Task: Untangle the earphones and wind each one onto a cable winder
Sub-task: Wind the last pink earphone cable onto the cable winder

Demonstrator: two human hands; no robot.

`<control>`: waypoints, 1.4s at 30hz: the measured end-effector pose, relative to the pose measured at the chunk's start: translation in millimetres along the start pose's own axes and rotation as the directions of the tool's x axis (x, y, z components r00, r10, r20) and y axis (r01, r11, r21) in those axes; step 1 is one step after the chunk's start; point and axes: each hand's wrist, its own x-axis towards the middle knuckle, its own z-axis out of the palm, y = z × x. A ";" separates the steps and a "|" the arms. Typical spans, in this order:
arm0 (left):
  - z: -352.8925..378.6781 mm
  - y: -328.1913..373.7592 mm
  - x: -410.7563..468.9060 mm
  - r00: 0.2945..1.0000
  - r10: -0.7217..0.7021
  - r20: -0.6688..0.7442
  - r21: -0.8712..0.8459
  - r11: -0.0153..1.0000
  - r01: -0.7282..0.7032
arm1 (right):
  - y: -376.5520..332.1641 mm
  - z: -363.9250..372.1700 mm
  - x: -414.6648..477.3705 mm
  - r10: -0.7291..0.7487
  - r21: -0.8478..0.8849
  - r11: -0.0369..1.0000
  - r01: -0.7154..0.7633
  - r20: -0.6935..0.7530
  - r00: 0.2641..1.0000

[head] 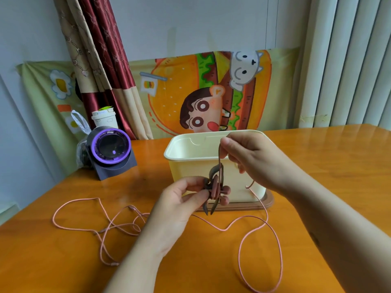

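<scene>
Just in front of the box [169, 153], the left hand [184, 200] pinches a small bunch of brown winders [215, 188] between thumb and fingertips. It holds them up off the table [328, 166], I'd say so one can be pulled free without dragging the rest. Above them, level with the box's rim, the right hand [254, 157] nips the top end of one strap [220, 154] between thumb and forefinger and draws it straight up, the strap taut between the two hands. The pink cable [275, 250] lies on the table in front of the box. Slack loops sprawl left of the box and a big open loop sits to its right, near the table's front edge. One strand climbs the box's front toward the right hand; whether the lower fingers hold it I cannot tell. The cable looks loosely crossed rather than knotted, and none of it is on a winder yet. The box stands on its brown lid [268, 203], close behind the hands, so lifting room lies upward and toward the person. Right of the box the table gives space. Left of it a purple-ringed gadget [112, 149] and a cup [104, 119] sit well apart.
</scene>
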 end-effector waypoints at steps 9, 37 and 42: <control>-0.4 -1.1 0.8 0.999 -0.042 0.026 -0.129 0.991 0.045 | 10.6 7.7 1.6 0.130 0.162 0.978 -0.130 0.009 0.991; -8.0 6.5 7.3 0.996 -0.056 -0.075 -0.620 0.784 -0.003 | 13.3 48.1 -10.8 0.146 -0.133 0.985 -0.107 0.328 0.933; -10.8 2.0 6.5 0.971 -0.157 -0.180 -0.621 0.784 0.012 | 0.6 50.5 -18.5 0.084 -0.267 0.963 0.044 0.449 0.890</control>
